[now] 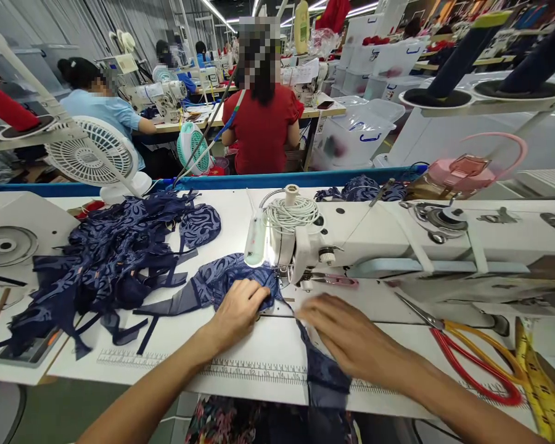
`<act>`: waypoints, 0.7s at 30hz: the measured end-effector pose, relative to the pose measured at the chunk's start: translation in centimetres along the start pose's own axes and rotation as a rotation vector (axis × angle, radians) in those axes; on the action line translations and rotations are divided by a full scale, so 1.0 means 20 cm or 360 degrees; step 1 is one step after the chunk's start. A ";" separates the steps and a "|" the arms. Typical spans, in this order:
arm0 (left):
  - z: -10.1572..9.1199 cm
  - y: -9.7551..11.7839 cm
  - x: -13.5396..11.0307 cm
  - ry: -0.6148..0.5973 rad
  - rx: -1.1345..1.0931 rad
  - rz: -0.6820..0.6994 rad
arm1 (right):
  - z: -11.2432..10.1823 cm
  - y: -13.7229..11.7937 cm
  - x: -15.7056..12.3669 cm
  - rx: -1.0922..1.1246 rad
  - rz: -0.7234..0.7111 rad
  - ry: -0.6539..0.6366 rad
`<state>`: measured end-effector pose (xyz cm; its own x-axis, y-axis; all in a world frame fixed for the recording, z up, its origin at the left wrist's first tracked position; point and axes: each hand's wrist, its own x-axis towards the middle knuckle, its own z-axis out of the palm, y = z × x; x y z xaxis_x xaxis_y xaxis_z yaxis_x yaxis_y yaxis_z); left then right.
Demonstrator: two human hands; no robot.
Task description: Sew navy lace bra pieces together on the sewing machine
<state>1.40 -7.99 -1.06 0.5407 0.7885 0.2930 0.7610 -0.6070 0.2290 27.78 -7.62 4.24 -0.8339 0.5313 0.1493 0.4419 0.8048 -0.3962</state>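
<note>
A navy patterned bra piece (pixel 222 277) lies under the needle end of a white sewing machine (pixel 351 240). My left hand (pixel 240 302) rests on its cup just left of the needle, fingers curled down and closed on the fabric. From the needle a narrow dark edge runs toward me and widens into a navy fabric panel (pixel 326 373) hanging over the table's front edge. My right hand (pixel 346 333) is over that narrow part, right of the needle. Its fingertips are smeared by motion, and whether they pinch the fabric is unclear.
A pile of navy bra pieces (pixel 120 253) covers the left of the table. Scissors with red and orange handles (pixel 481 364) and a yellow tape measure (pixel 539 388) lie at right. A fan (pixel 92 151) stands behind the pile. Co-workers sit beyond the blue-edged table.
</note>
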 end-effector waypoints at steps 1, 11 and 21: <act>0.00 -0.01 0.00 0.0017 -0.0098 -0.0045 | 0.02 0.05 0.06 -0.0011 -0.0019 0.0077; -0.04 -0.06 0.07 0.0156 -0.0118 0.0006 | 0.22 0.18 0.14 -0.0210 -0.0258 0.0259; -0.08 0.04 0.06 -0.0022 -0.0017 0.0139 | 0.20 0.19 0.12 -0.0225 -0.0187 0.0190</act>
<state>1.96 -7.70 0.96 0.6097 0.7339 0.2994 0.7070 -0.6743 0.2130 26.01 -4.37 -0.57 -0.8409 0.4526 0.2967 0.3930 0.8876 -0.2402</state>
